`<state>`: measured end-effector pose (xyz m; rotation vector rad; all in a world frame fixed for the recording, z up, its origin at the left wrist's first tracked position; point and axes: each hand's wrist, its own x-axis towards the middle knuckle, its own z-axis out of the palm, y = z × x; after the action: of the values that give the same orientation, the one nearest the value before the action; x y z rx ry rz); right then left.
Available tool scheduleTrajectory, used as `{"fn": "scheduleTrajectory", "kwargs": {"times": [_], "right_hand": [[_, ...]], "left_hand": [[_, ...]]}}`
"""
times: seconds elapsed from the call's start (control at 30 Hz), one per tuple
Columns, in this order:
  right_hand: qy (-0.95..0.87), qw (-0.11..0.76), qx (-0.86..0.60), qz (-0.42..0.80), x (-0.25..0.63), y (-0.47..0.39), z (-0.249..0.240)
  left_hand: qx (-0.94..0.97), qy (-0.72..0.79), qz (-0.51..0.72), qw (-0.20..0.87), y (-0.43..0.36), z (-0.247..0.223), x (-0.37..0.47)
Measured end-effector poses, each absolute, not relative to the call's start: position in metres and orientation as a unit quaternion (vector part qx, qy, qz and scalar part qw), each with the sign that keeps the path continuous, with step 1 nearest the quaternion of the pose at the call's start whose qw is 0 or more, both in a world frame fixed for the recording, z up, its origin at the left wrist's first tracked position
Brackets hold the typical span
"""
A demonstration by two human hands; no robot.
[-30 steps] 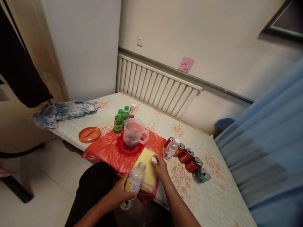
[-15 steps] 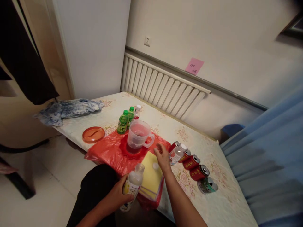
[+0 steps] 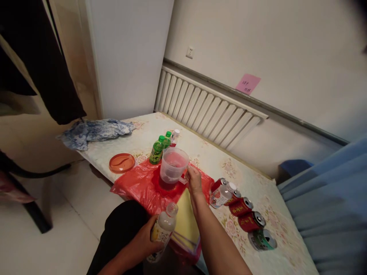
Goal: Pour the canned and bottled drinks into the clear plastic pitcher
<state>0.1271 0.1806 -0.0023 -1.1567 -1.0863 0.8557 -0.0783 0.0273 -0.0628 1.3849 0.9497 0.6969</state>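
Note:
My left hand [image 3: 147, 236] is wrapped round an uncapped clear bottle [image 3: 164, 231] with a white and yellow label, held upright with a slight tilt at the table's near edge. The fingers of my right hand [image 3: 193, 179] are closed on the handle of a clear plastic measuring jug [image 3: 173, 168]. Some liquid shows inside the jug, which is at a red scalloped dish [image 3: 157, 183] on a red plastic bag [image 3: 134, 187]. Yellow sheets [image 3: 186, 219] lie below my right wrist.
Green-capped bottles [image 3: 157, 151] and a white-capped one [image 3: 174, 138] are behind the jug. On the right are a capped bottle [image 3: 222, 195], red cans [image 3: 251, 221] and a green can [image 3: 262, 240]. An orange lid [image 3: 122, 163] and a blue-white cloth [image 3: 100, 130] lie left.
My right hand has gone from open beside the jug to closed on its handle. The view has shifted slightly; my left hand still holds the bottle.

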Motion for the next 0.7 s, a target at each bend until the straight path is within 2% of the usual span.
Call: {"fn": "scheduleTrajectory", "kwargs": {"times": [0.17, 0.33, 0.53, 0.7], "right_hand": [[-0.432, 0.662, -0.499, 0.355, 0.12, 0.175, 0.014], [-0.442, 0.671, -0.493, 0.334, 0.136, 0.152, 0.055], [-0.465, 0.657, -0.521, 0.284, 0.168, 0.107, 0.104], [-0.459, 0.61, -0.579, 0.285, 0.199, 0.058, 0.124]], "left_hand": [[0.606, 0.409, 0.309, 0.608, 0.026, -0.058, -0.083], [0.604, 0.414, 0.315, 0.604, 0.025, -0.057, -0.084], [0.595, 0.416, 0.35, 0.592, 0.026, -0.054, -0.074], [0.591, 0.402, 0.373, 0.592, 0.032, -0.052, -0.059]]}}
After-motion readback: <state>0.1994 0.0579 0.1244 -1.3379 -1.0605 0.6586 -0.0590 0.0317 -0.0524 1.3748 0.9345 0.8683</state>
